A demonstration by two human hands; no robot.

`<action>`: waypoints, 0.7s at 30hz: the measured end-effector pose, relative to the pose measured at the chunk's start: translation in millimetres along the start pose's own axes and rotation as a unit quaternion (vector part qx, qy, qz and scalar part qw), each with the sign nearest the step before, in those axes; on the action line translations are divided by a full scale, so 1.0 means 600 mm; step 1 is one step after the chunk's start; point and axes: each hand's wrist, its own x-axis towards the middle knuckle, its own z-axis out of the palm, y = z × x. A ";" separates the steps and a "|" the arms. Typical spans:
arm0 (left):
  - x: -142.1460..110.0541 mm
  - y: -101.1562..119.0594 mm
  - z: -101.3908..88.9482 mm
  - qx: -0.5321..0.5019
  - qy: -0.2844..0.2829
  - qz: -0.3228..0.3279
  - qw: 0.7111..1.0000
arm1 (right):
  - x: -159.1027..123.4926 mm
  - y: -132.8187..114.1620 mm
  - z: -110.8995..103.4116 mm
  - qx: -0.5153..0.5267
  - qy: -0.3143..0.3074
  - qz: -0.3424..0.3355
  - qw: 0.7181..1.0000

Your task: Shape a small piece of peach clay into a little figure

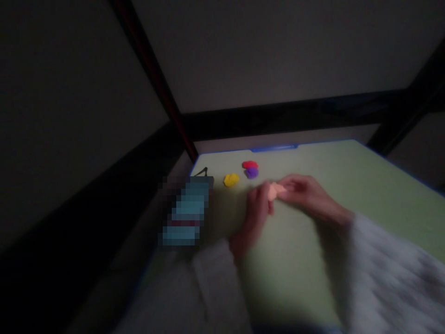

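Between my two hands is a soft, peach-coloured lump of modelling clay (276, 190). My left hand (256, 211) is closed on its left side, and my right hand (299, 189) pinches its right end with the fingertips. Both hands are held over the pale green table (285, 269). Beyond my left hand lie a yellow clay lump (231, 180), a purple clay lump (252, 173) and a red clay lump (250, 164). The purple and red lumps touch or overlap. The picture is dim and slightly blurred, so single fingers are hard to make out.
At the table's left edge is a blurred-out flat object with a bluish face (187, 208), with a thin black piece (201, 172) behind it. The table has a blue rim and a blue handle (274, 148) at its far edge. Walls stand close behind.
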 end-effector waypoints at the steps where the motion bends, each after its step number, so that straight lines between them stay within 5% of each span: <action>1: 0.002 -0.001 0.001 0.002 -0.003 0.001 1.000 | -0.001 -0.001 0.001 -0.007 0.007 -0.001 1.000; 9: 0.000 -0.003 -0.002 -0.010 0.004 0.008 1.000 | 0.000 -0.014 0.010 0.017 0.105 0.036 0.994; 16: 0.019 -0.012 0.006 -0.002 0.014 -0.017 1.000 | -0.003 -0.017 0.010 0.136 0.014 0.078 0.988; 21: 0.017 -0.014 0.004 0.014 0.000 0.006 1.000 | -0.005 -0.015 0.008 0.126 -0.017 0.062 0.990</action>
